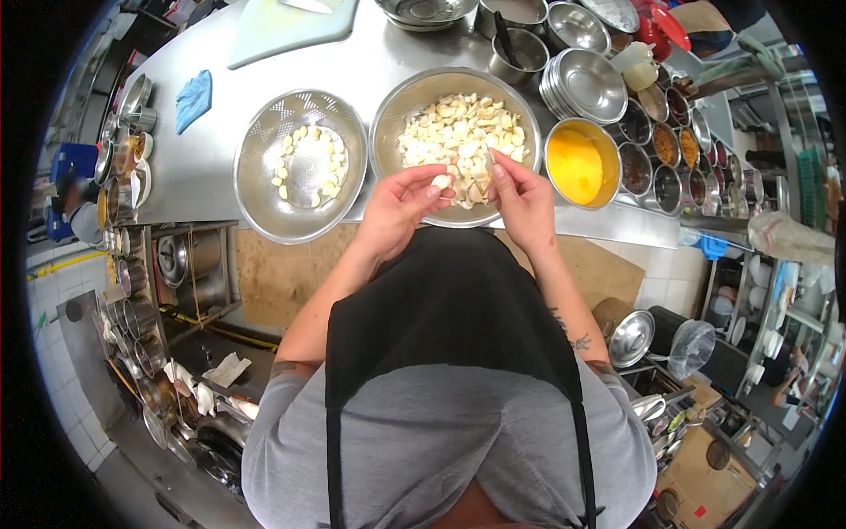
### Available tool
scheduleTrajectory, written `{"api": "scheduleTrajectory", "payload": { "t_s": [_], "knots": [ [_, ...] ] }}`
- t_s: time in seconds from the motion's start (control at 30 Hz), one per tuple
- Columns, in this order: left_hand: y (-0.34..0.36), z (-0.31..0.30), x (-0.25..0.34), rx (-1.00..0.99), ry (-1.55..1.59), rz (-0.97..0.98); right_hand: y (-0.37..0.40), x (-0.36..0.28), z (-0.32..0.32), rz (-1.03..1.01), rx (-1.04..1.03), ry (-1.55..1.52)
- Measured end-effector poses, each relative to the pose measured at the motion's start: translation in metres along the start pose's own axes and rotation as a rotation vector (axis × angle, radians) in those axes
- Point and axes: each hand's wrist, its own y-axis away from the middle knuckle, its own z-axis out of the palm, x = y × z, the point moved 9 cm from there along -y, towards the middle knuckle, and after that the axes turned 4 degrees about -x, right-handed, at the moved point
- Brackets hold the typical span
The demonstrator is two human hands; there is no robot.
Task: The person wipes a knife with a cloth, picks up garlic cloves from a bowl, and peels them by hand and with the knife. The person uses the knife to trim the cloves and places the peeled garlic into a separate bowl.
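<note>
My left hand [397,210] pinches a pale garlic clove [441,182] between thumb and fingers. Close by on its right, my right hand [526,210] is closed, thumb against forefinger, on a thin sliver too small to name. Both hands are over the near part of a large steel bowl [385,115] filled with garlic cloves [463,128], many with papery skin around them. Left of this bowl stands a perforated steel colander [256,204], where peeled-looking cloves [335,167] lie in a loose ring.
A pot of yellow liquid [575,163] stands right of the bowl, with stacked steel bowls [592,85] behind it. Several ingredient containers [665,141] line the right side. A blue cloth [194,100] and a cutting board [291,33] with a knife [307,5] lie farther back left.
</note>
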Motion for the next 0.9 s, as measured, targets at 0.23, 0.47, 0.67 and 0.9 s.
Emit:
{"api": "scheduleTrajectory", "payload": {
  "t_s": [0.23,0.47,0.67,0.9],
  "knots": [
    [-0.003,-0.004,-0.010,-0.063,0.203,-0.051,0.007,0.003,0.014,0.152,-0.112,0.277],
    [-0.004,-0.014,-0.012,0.034,0.194,-0.026,0.003,0.017,0.013,0.116,-0.174,0.410],
    [-0.004,-0.012,-0.013,0.096,0.171,-0.044,0.012,-0.013,0.017,-0.036,-0.085,0.194],
    [-0.007,-0.005,-0.012,0.104,0.182,-0.052,0.020,-0.023,0.038,-0.146,-0.249,0.173]
  ]
}}
